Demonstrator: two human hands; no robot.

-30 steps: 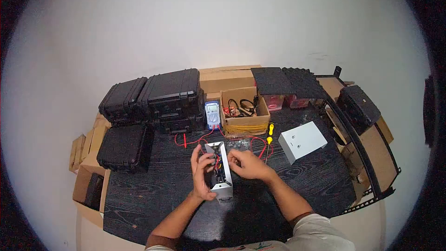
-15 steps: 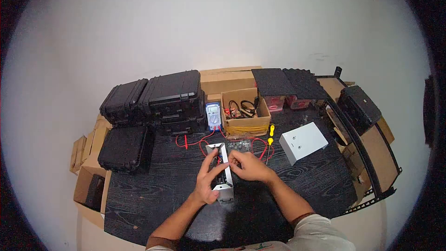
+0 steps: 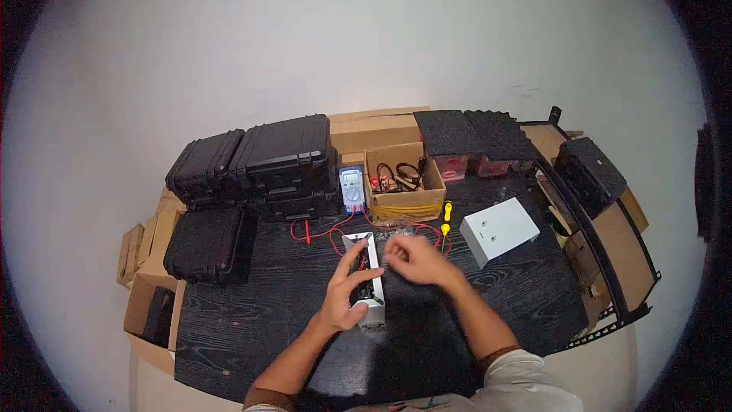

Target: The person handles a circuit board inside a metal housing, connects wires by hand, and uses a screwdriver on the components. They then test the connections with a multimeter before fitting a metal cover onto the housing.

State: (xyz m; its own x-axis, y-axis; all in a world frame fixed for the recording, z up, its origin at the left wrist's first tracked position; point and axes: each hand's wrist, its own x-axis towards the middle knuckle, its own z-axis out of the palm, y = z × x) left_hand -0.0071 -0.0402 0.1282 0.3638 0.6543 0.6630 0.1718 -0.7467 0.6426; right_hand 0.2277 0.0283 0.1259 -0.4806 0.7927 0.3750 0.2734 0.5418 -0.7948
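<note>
A narrow open white metal housing with dark parts and wires inside stands on the black table in front of me. Over its left side lies my left hand, thumb and fingers spread across the housing and holding it. My right hand is just right of the housing, apart from it, with fingers curled together; whatever they may hold is too small to make out. Behind it, a clear bag of small parts is partly hidden. A yellow screwdriver and a white box-shaped cover are farther right.
A blue-framed multimeter with red leads lies behind the housing. Beside it is a cardboard box with cables. Black cases are stacked at the left; a black metal rack stands at the right.
My right hand has moved slightly right, away from the housing's edge. My left hand still rests on the housing, its fingers a little shifted.
</note>
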